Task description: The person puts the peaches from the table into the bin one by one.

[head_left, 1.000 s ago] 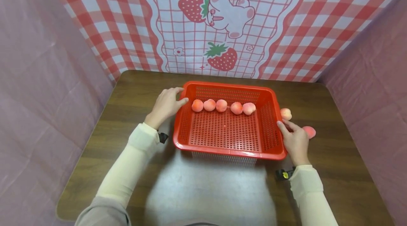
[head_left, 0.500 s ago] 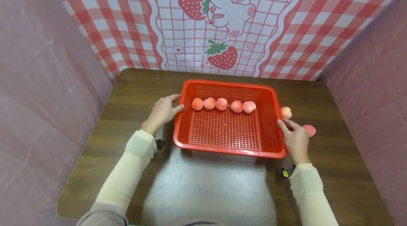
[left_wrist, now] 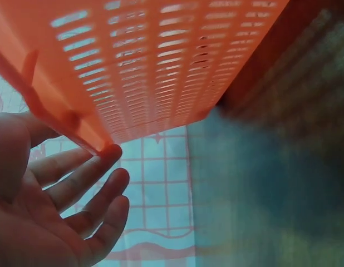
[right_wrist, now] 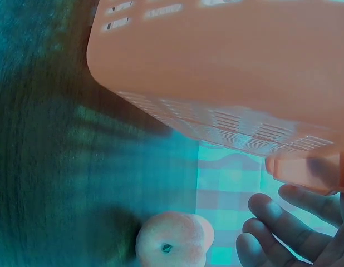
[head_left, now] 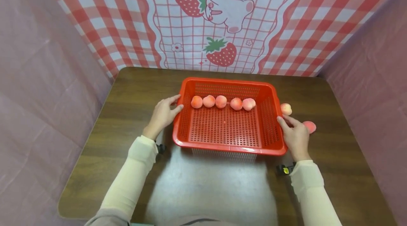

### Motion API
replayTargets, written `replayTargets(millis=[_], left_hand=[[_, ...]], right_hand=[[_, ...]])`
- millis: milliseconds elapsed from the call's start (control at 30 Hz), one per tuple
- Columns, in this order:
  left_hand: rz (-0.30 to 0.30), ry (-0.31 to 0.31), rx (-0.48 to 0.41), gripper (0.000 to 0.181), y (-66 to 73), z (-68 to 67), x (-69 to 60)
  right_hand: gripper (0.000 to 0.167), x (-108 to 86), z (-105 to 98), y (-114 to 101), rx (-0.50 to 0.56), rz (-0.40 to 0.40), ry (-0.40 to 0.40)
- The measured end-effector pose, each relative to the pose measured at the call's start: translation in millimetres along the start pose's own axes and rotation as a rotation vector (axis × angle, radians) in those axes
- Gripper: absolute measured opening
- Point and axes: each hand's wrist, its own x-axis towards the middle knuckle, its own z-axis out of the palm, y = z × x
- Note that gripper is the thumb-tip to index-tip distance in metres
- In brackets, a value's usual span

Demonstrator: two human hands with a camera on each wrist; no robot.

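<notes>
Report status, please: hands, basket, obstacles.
Left hand, right hand at opposite ends of red rectangular plastic basket. Five round pinkish peaches inside. Possible obstacle: two peaches outside, near right hand.

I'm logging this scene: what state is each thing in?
Red basket: open side up
Peaches inside: five, in a row
Peaches outside: two, on the table
Left hand: touching the red basket's left rim
Right hand: touching the red basket's right rim
Checked cloth: hanging
</notes>
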Motion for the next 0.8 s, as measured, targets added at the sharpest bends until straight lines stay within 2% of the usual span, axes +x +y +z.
replayTargets(millis=[167, 233, 400, 567, 667, 800], left_hand=[[0.015, 0.034, -0.035, 0.049, -4.1, 4.8, -2.8], [0.015, 0.041, -0.047, 0.049, -4.5, 5.7, -3.3], [0.009, 0.047, -0.07, 0.048, -3.1, 3.9, -1.3], [0.013, 0.068, -0.091, 0.047, -4.7, 0.9, -2.0], [0.015, 0.071, -0.099, 0.046, -5.7, 1.4, -5.0], [0.011, 0.052, -0.1, 0.047, -5.6, 4.5, -8.4]], right_hand=[[0.049, 1.4, -3, 2, -0.008, -0.037, -0.009], [0.048, 3.9, -7, 2, 0.01, -0.027, -0.001], [0.043, 18.6, -26, 2, 0.048, 0.033, 0.085], [0.035, 34.8, -49, 2, 0.05, -0.004, 0.156], [0.032, 37.7, -58, 6, -0.001, -0.028, 0.179], [0.034, 36.2, -64, 16, -0.119, 0.015, 0.127]])
